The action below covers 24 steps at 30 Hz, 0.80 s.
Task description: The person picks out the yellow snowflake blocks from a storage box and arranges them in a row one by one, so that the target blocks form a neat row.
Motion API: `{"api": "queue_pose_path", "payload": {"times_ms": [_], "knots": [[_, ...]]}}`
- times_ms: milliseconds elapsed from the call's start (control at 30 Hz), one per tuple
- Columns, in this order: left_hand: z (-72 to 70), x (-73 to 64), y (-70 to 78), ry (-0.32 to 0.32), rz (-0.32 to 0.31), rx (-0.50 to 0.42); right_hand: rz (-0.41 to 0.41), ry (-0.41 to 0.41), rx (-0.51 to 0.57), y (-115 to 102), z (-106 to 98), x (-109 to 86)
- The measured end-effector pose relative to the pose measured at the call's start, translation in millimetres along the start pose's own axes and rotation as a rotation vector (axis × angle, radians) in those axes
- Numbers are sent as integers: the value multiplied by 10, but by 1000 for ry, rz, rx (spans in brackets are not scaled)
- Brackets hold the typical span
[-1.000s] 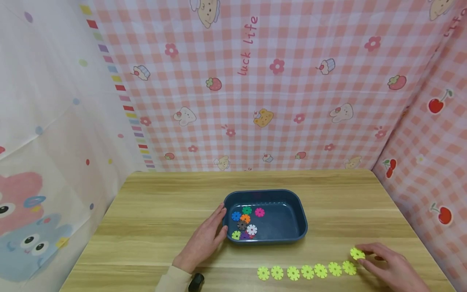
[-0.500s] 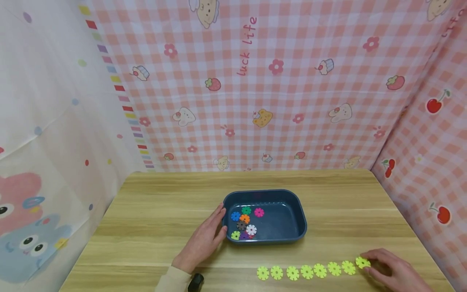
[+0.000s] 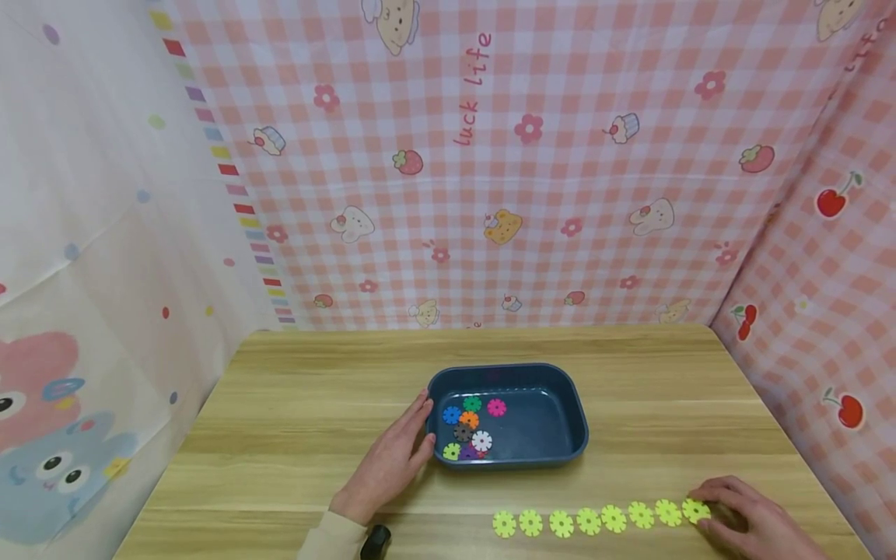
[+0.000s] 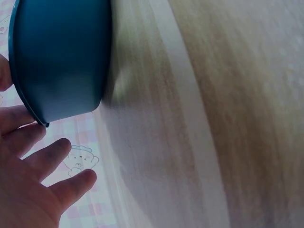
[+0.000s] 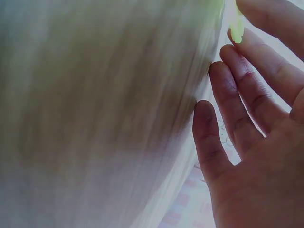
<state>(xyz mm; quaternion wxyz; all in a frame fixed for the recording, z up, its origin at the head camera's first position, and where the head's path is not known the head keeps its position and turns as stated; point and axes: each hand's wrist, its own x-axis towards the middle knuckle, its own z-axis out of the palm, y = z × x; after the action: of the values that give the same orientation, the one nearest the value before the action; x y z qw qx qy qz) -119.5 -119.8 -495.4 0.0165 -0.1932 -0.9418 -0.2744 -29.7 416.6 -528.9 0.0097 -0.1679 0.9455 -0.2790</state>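
Note:
A row of several yellow-green interlocking plastic discs (image 3: 588, 521) lies flat on the table. At its right end, my right hand (image 3: 756, 523) pinches the last disc (image 3: 696, 510) between thumb and forefinger. In the right wrist view, an edge of that disc (image 5: 236, 28) shows at the fingertips while the other fingers of the hand (image 5: 261, 142) reach to the tabletop. My left hand (image 3: 388, 463) rests with its fingers against the left side of a dark blue tray (image 3: 577, 435). The left wrist view has the hand (image 4: 33, 175) spread at the rim of the tray (image 4: 61, 57).
Inside the tray, loose discs gather on the left: blue (image 3: 452, 415), green (image 3: 472, 404), pink (image 3: 496, 407), white (image 3: 481, 441) and others overlapping. The wooden table (image 3: 315, 389) ends at a pink checked cloth (image 3: 448, 194) behind it.
My right hand has moved slightly right and down, bringing the pinched disc from above the row to its right end, flat beside the others. The left hand stays at the tray.

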Motion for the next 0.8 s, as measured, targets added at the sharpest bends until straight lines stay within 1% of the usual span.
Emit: {"api": "queue_pose_path", "payload": {"times_ms": [100,200,267,300,433,500,567,733,800], "knots": [[7,0,-4,-2,-3,-4,-18,-35,-3,31,-5,10],[10,0,-7,-3,-3,-4,-39,-41,-13,42,-4,17],[8,-2,-6,1,3,-4,-34,-45,-16,31,-11,20],[9,-3,-6,2,7,-3,-25,-49,-17,18,-17,23],[9,-1,-4,6,8,-10,58,-71,-6,-72,-62,43],[12,-1,-3,4,2,-12,79,-57,0,-125,-78,53],[11,-2,-4,4,-5,-11,74,-26,15,-177,-86,64],[10,-4,-7,6,-5,-11,4,140,49,-317,-83,119],[10,-4,-10,6,-4,-13,-12,205,36,-398,-88,161]]}}
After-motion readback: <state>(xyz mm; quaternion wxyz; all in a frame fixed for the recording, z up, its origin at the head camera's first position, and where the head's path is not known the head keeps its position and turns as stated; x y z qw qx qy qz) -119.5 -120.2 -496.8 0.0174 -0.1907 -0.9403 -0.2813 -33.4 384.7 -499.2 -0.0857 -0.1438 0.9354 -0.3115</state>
